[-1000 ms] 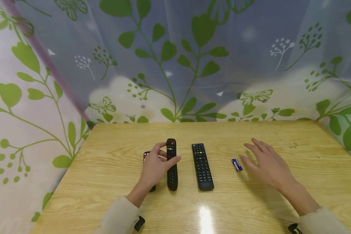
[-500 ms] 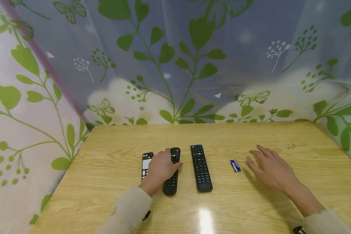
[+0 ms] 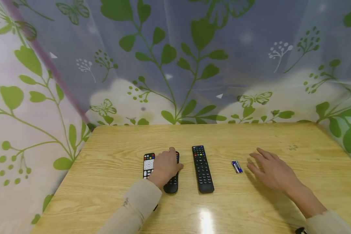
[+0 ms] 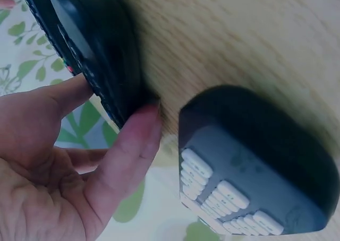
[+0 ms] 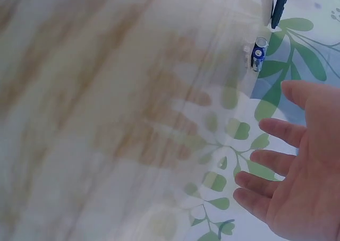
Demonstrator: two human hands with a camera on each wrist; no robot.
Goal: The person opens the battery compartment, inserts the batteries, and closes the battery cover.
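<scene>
My left hand (image 3: 164, 166) pinches a black remote control (image 3: 171, 188) by its sides, low at the table. The left wrist view shows the thumb (image 4: 139, 140) along one edge of that remote (image 4: 106, 52) and a finger at the other. Left of it lies a remote with a white button panel (image 3: 148, 164), partly covered by the hand. A third, long black remote (image 3: 203, 170) lies face up to the right. Two blue-and-silver batteries (image 3: 237, 166) rest side by side further right. Beside them my right hand (image 3: 276, 172) hovers over its shadow, fingers spread and holding nothing.
A light wood-grain table (image 3: 111, 139) bears everything. A patterned curtain (image 3: 175, 65) with green leaves hangs behind its far edge and along the sides. Glare from a light (image 3: 206, 221) shows near the front.
My left hand has lowered the black remote from a raised pose to the table and turned it over the last second. The right hand has shifted slightly away from the batteries.
</scene>
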